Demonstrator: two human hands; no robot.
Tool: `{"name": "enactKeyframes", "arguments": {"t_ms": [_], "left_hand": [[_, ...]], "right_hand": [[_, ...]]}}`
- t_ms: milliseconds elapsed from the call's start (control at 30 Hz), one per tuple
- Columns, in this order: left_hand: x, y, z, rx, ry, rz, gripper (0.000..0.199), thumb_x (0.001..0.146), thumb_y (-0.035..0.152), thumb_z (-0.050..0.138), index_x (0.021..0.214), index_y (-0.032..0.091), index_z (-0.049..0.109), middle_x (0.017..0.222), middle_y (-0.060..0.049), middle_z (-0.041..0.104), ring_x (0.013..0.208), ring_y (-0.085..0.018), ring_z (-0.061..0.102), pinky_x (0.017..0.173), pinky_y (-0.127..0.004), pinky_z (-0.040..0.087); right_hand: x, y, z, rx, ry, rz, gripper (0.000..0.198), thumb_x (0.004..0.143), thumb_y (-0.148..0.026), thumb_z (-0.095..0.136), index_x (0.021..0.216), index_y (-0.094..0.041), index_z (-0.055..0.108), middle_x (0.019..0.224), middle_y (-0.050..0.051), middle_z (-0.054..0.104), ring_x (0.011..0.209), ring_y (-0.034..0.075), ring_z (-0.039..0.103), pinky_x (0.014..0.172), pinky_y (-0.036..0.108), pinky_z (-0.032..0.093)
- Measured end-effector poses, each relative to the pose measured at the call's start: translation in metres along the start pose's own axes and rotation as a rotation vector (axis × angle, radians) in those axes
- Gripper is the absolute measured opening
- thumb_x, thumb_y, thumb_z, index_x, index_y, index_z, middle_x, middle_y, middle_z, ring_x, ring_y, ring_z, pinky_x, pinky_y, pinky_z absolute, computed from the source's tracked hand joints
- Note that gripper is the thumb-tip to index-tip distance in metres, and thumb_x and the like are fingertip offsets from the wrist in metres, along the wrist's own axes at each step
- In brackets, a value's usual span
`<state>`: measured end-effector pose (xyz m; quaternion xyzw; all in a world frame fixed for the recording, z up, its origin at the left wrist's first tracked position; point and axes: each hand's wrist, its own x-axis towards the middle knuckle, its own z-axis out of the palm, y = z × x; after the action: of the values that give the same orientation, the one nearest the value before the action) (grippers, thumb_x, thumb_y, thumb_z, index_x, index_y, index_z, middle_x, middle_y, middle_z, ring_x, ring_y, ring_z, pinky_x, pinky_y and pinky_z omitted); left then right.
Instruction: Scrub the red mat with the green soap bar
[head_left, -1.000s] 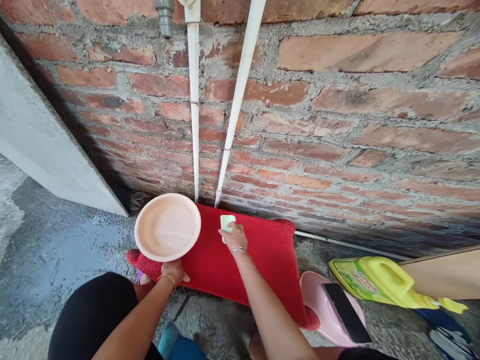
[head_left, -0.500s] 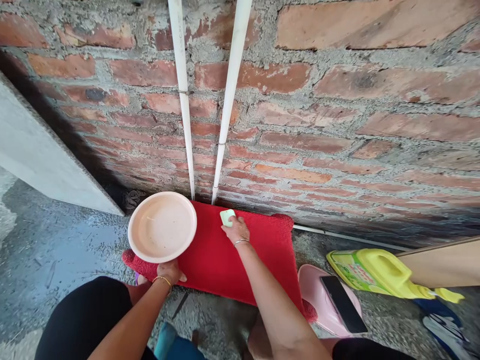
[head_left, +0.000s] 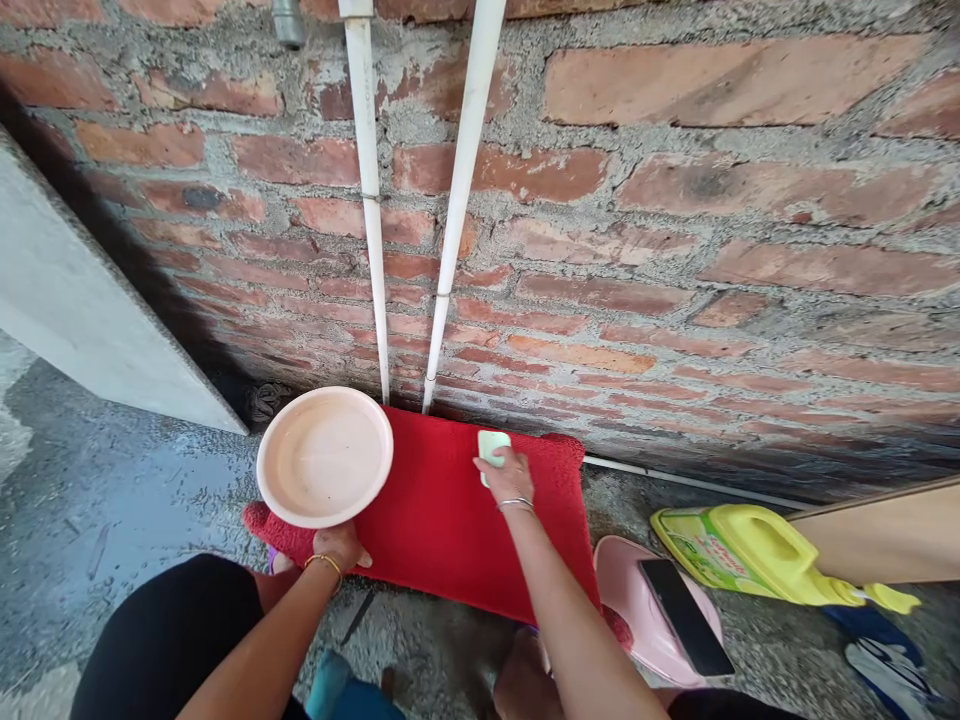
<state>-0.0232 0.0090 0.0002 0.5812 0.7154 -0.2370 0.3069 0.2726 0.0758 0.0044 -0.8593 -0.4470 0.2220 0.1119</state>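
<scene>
A red, thick-piled mat (head_left: pixel 435 510) lies spread out, low down by the wall. My right hand (head_left: pixel 514 475) grips a pale green rounded block (head_left: pixel 491 443), possibly a scrub brush, against the mat's right half. Its underside is hidden. At the mat's left end stands a pale pink basin (head_left: pixel 330 460), which looks to have a little water and specks in it. My left hand (head_left: pixel 341 545) rests on the mat's near edge just below the basin. Its thumb is stretched out to the right, while its other fingers are hidden under the rim.
Two white pipes (head_left: pixel 457 210) run down the brick wall (head_left: pixel 637 290) behind the mat. A grey slab (head_left: pixel 112 290) leans at the left. To the right are a pink stool (head_left: pixel 626 590) bearing a phone (head_left: pixel 686 615), a yellow jug (head_left: pixel 750 545) and a slipper (head_left: pixel 889 670). The floor looks wet.
My right hand has slid to the right across the mat with the pale green block. My left hand and the basin stay in place. The view has tilted up slightly.
</scene>
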Motion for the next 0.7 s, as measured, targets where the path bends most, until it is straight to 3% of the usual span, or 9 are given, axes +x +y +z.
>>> {"name": "enactKeyframes", "arguments": {"t_ms": [167, 300, 467, 700], "left_hand": [[-0.005, 0.003, -0.007, 0.001, -0.029, -0.016, 0.079, 0.055, 0.032, 0.077, 0.128, 0.016, 0.051, 0.135, -0.014, 0.054, 0.125, -0.029, 0.049, 0.103, -0.034, 0.041], [-0.003, 0.003, -0.006, 0.011, -0.032, -0.031, 0.079, 0.055, 0.033, 0.076, 0.128, 0.019, 0.05, 0.136, -0.011, 0.054, 0.126, -0.029, 0.048, 0.103, -0.035, 0.041], [0.001, 0.001, -0.001, 0.007, -0.031, -0.027, 0.076, 0.055, 0.033, 0.075, 0.126, 0.02, 0.052, 0.132, -0.011, 0.057, 0.123, -0.029, 0.051, 0.1, -0.034, 0.043], [0.01, -0.004, 0.009, -0.015, 0.022, -0.011, 0.07, 0.05, 0.033, 0.077, 0.116, 0.024, 0.056, 0.118, -0.009, 0.066, 0.12, -0.031, 0.053, 0.099, -0.039, 0.044]], "right_hand": [[-0.024, -0.097, 0.052, -0.009, -0.14, -0.286, 0.033, 0.072, -0.043, 0.067, 0.1, -0.028, 0.061, 0.107, 0.003, 0.051, 0.091, 0.016, 0.056, 0.077, 0.026, 0.042], [-0.024, -0.126, 0.071, -0.062, -0.212, -0.41, 0.032, 0.074, -0.044, 0.066, 0.1, -0.027, 0.061, 0.107, 0.004, 0.051, 0.096, 0.019, 0.054, 0.078, 0.027, 0.04], [0.001, -0.095, 0.053, -0.128, -0.169, -0.376, 0.033, 0.072, -0.04, 0.067, 0.102, -0.028, 0.061, 0.106, 0.003, 0.05, 0.094, 0.018, 0.054, 0.079, 0.027, 0.04], [0.041, 0.016, -0.014, -0.112, -0.03, -0.054, 0.033, 0.074, -0.043, 0.065, 0.102, -0.027, 0.06, 0.103, 0.003, 0.052, 0.09, 0.017, 0.057, 0.079, 0.028, 0.041]]}}
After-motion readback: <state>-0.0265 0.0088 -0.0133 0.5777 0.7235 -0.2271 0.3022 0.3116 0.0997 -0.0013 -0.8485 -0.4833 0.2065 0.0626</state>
